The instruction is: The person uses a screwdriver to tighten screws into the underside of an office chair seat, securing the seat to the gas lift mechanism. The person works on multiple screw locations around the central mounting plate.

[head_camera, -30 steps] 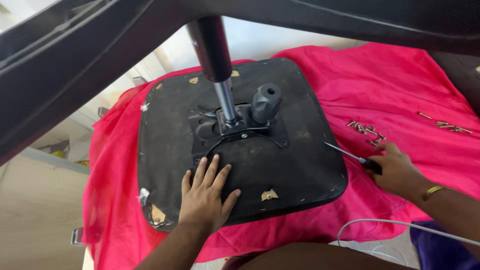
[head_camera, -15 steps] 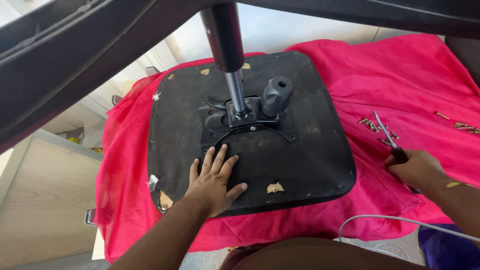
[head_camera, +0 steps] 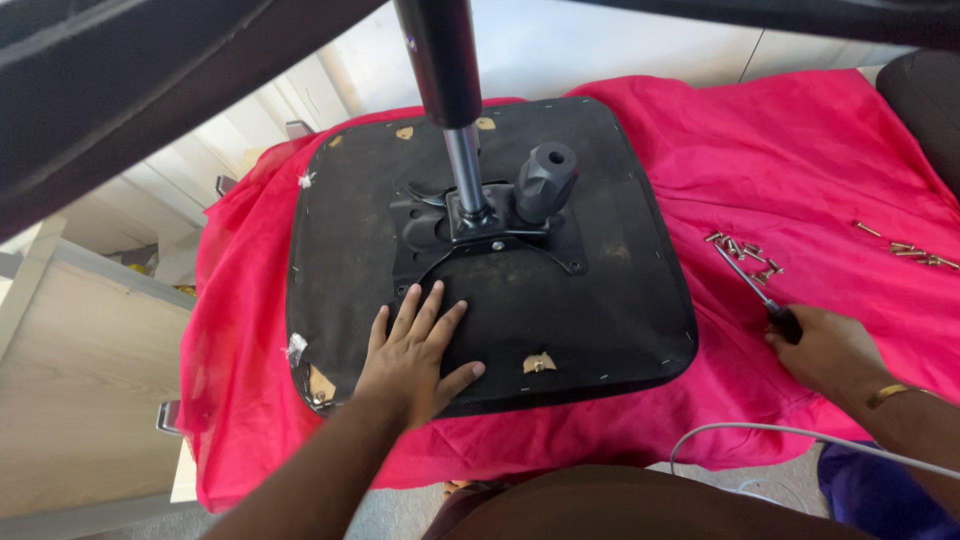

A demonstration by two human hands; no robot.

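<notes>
- An upturned black chair seat (head_camera: 600, 310) is laid underside up on a pink cloth (head_camera: 800, 160), which is spread over a table.
- The left hand (head_camera: 415, 360) is laid flat on the seat's underside near its front edge, palm down, fingers spread, nothing gripped.
- A black metal mounting plate (head_camera: 480, 235) is seen at the seat's middle, just beyond the left fingertips; a chrome gas-lift column (head_camera: 465, 170) rises from it toward the camera, widening into a black sleeve.
- A black ribbed knob (head_camera: 545, 180) stands just right of the column.
- The right hand (head_camera: 825, 350) is closed around the dark handle of a screwdriver (head_camera: 755, 290), resting on the cloth beside the seat's right edge.
- The screwdriver's shaft is pointed up-left toward a small heap of screws (head_camera: 745, 255).
- More screws (head_camera: 905, 248) are scattered farther right on the cloth, well apart from the seat.
- A gold bangle (head_camera: 895, 393) is worn on the right wrist.
- A white cable (head_camera: 800, 432) is seen below the right forearm.
</notes>
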